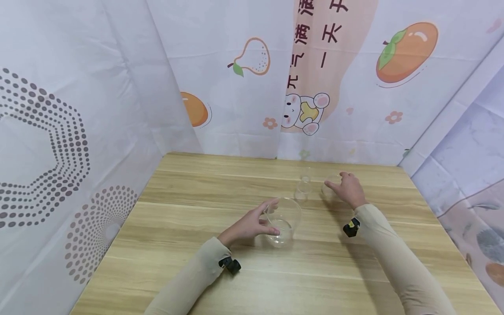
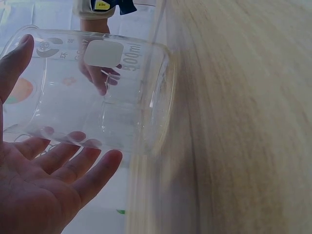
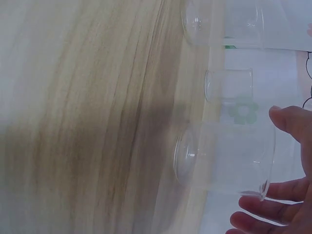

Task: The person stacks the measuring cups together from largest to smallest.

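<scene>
A large clear beaker (image 1: 284,221) marked 500ml stands upright on the wooden table. My left hand (image 1: 250,223) holds it from the left, thumb on the near side and fingers on the far side; in the left wrist view the fingertips of the left hand (image 2: 53,187) show partly through the glass (image 2: 105,53). Farther back on the right, my right hand (image 1: 348,191) is spread beside a smaller clear beaker (image 1: 330,188). In the right wrist view that beaker (image 3: 224,158) lies between the thumb and fingers of the right hand (image 3: 287,212), the thumb slightly apart from it.
Between the hands, toward the back, stand another clear beaker (image 1: 303,189) and a very small glass vessel (image 1: 305,178). The wooden table (image 1: 189,262) meets a printed curtain (image 1: 236,109) at its back edge, and more patterned curtains hang at both sides.
</scene>
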### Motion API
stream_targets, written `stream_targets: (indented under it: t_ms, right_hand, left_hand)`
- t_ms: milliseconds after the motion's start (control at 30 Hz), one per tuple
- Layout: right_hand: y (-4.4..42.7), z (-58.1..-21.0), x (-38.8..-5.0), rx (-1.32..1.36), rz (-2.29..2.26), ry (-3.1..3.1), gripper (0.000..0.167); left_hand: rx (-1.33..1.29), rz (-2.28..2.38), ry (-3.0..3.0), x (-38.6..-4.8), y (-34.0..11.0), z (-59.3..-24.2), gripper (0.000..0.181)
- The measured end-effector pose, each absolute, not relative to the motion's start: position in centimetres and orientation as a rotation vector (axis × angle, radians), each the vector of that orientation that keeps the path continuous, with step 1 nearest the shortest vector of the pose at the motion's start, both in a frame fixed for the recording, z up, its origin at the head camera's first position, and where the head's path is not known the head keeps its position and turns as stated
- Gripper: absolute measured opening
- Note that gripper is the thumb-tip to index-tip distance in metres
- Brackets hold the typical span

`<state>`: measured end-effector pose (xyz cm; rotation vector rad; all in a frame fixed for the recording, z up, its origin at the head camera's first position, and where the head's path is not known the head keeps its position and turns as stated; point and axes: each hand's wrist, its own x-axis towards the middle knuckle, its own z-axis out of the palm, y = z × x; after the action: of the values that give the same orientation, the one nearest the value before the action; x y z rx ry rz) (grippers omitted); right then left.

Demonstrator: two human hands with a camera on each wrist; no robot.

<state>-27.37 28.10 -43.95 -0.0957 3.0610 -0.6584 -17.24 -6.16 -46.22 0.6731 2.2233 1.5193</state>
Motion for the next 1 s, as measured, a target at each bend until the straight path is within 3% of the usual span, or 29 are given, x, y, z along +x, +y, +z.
stream_targets:
  t_ms: [467,1000]
  right_hand:
    - [28.11,-44.19,-27.77,-0.077,-0.601,3.073,0.083]
    - [27.98,-43.57,-27.24,-0.064,-0.749,3.053,0.072]
  left_hand:
    - [0.659,1.524,2.224,-17.29,-6.16,-46.32,0.091]
    - [0.661,1.524,2.22,-17.32,-6.17,-46.31,0.089]
